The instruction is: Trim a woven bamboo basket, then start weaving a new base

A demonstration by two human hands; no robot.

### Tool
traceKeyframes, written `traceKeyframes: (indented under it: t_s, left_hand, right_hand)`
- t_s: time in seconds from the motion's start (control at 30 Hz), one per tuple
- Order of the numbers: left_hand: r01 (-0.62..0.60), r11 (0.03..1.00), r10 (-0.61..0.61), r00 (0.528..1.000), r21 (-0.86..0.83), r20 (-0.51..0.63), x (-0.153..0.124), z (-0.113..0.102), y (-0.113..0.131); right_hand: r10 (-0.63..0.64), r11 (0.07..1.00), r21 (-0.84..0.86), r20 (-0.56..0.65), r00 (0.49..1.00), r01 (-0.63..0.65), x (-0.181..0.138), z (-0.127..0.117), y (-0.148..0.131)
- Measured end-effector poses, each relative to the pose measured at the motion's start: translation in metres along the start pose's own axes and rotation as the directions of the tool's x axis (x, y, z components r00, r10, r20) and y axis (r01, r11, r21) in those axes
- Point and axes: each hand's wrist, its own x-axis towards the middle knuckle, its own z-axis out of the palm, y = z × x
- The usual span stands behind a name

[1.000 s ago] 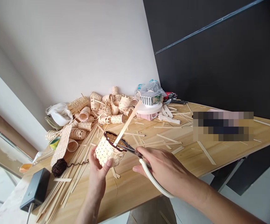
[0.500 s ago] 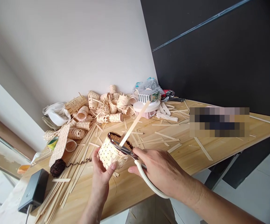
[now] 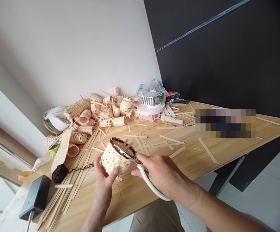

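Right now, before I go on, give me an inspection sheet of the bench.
Surface: wooden table, scattered with offcuts.
Job's things: woven basket with a dark rim; scissors at that rim.
Clutter: basket pile; loose strips; plastic bag.
Hands: left hand holds the basket; right hand holds the scissors.
Cables: white lead at a black box; dark cord from a coil.
Surroundings: white wall; black panel.
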Motion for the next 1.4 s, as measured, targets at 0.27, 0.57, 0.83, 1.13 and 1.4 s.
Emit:
traceKeyframes:
  t_s: [0.27, 0.57, 0.83, 1.13, 1.4]
  left_hand:
    - [-0.017, 1.000, 0.017, 0.998, 0.007, 0.063, 0.024, -0.031, 0.015]
    - [-0.511, 0.721, 0.390, 0.857, 0.468, 0.336, 0.079, -0.034, 0.036]
    - [-0.392, 0.891, 0.371, 0.920, 0.229, 0.130, 0.103, -0.036, 0.041]
    - [0.334, 0.859, -0.306, 0.943, -0.389, 0.134, 0.112, 0.015, 0.022]
    - [0.355, 0.831, -0.315, 0.935, -0.429, 0.165, 0.113, 0.051, 0.000]
  right_hand:
    - [0.239, 0.817, 0.562, -0.130, 0.962, -0.127, 0.026, 0.003, 0.050]
    - [0.270, 0.833, 0.519, -0.078, 0.960, -0.192, 0.076, 0.013, 0.073]
    - [0.249, 0.797, 0.589, -0.117, 0.962, -0.135, 0.102, 0.021, 0.096]
    - [0.078, 0.351, 0.934, -0.099, 0.992, 0.066, 0.136, 0.034, 0.092]
    - [0.175, 0.044, 0.999, -0.026, 0.984, 0.019, 0.122, 0.045, 0.091]
